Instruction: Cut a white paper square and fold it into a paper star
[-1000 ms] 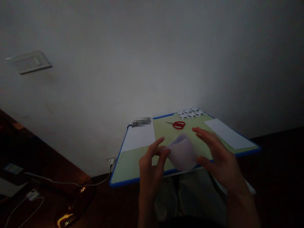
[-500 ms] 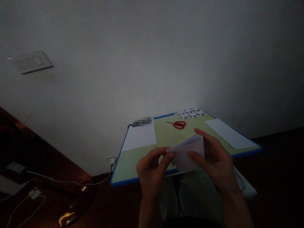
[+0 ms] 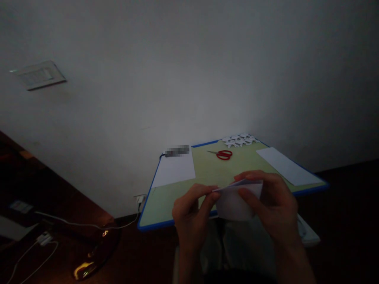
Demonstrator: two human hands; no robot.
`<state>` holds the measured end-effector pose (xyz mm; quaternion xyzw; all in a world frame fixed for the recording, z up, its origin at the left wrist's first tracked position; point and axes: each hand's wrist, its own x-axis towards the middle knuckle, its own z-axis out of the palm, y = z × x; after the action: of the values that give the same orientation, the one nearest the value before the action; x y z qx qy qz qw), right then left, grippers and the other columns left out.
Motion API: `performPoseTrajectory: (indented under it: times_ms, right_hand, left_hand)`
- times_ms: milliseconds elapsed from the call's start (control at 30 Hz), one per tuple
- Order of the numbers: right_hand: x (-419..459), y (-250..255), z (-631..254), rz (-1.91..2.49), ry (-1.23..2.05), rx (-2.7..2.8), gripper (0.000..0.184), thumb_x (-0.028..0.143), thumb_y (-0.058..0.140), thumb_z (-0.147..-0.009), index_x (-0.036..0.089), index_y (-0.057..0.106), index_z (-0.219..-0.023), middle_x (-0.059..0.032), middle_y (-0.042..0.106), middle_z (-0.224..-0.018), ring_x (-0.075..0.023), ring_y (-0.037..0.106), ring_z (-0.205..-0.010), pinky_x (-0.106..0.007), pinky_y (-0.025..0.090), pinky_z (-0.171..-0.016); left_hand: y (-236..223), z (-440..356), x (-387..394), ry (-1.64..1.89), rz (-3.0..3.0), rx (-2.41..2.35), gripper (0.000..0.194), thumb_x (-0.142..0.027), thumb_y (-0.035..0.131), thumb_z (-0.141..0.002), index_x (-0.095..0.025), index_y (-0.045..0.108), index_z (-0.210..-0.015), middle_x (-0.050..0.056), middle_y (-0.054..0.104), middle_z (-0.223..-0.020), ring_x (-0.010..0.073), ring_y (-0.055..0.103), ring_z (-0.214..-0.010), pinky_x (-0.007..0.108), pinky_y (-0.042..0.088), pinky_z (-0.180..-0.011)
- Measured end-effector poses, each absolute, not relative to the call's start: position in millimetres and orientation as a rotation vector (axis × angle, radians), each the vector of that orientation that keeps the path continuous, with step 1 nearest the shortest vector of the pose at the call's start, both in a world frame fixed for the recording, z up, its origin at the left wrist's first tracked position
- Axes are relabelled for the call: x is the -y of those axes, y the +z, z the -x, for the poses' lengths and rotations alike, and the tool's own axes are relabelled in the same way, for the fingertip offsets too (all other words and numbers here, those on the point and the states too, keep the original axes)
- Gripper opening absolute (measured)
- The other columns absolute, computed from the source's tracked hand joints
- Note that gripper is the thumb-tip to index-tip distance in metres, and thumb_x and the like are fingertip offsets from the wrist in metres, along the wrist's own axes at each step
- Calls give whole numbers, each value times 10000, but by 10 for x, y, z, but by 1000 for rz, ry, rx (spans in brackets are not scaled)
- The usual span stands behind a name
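A folded sheet of white paper [image 3: 235, 203] is held up in front of the table's near edge, its layers slightly parted along the top. My left hand [image 3: 194, 211] pinches its left corner between thumb and forefinger. On the other side my right hand [image 3: 272, 201] grips the paper, thumb on the near face and fingers behind, partly hidden. Beyond the hands, red-handled scissors [image 3: 224, 155] lie on the green tabletop [image 3: 207, 167], blades pointing left.
Several folded white paper shapes [image 3: 239, 140] sit at the table's back right. White sheets lie at left [image 3: 174, 171] and right [image 3: 288, 167]. A dark blurred object [image 3: 177, 151] rests on the left sheet. A white cable [image 3: 89, 227] runs to a wall socket [image 3: 140, 199].
Both hands and the paper have shifted slightly right. My right fingers have come down over the paper's back, and its top opening looks narrower and flatter.
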<state>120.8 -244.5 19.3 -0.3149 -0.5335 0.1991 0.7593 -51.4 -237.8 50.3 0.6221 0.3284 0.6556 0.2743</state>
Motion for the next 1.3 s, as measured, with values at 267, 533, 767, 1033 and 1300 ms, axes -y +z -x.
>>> performPoseTrajectory:
  times_ms: [267, 533, 767, 1033, 1300]
  right_hand:
    - [2450, 217, -1213, 650, 406, 1181, 288, 108, 809, -888, 290, 699, -1082, -5, 786, -1060, -198, 743, -1011, -333, 615, -874]
    - [2455, 229, -1209, 648, 414, 1188, 272, 106, 799, -888, 289, 694, -1059, -9, 784, -1037, -210, 747, -982, -352, 615, -853]
    - [2457, 242, -1205, 645, 423, 1193, 265, 107, 802, -888, 286, 686, -1045, -6, 782, -1024, -205, 740, -973, -344, 609, -845]
    - [2465, 203, -1262, 622, 436, 1277, 261, 98, 783, -918, 277, 657, -1061, -18, 749, -1064, -215, 720, -1010, -360, 573, -862]
    - [2553, 185, -1452, 699, 329, 1461, 212, 87, 782, -922, 253, 656, -964, -42, 734, -1138, -233, 704, -1070, -399, 532, -926]
  left_hand:
    - [527, 508, 2410, 1760, -1715, -934, 30, -247, 886, -834, -270, 872, -848, 12, 813, -768, 185, 729, -686, 281, 587, -643]
    - [529, 510, 2410, 1774, -1719, -886, 92, -196, 865, -853, -288, 864, -859, -16, 814, -779, 156, 727, -693, 252, 574, -643]
    - [549, 504, 2429, 1775, -1742, -904, 102, -180, 845, -869, -280, 855, -851, -17, 809, -770, 156, 721, -684, 256, 573, -642]
    - [536, 548, 2425, 1731, -1910, -894, 111, -158, 791, -926, -252, 818, -874, -22, 799, -799, 143, 712, -701, 254, 568, -685]
    - [542, 592, 2390, 1733, -2099, -734, 119, -100, 762, -943, -212, 803, -944, -4, 810, -850, 138, 721, -741, 255, 571, -711]
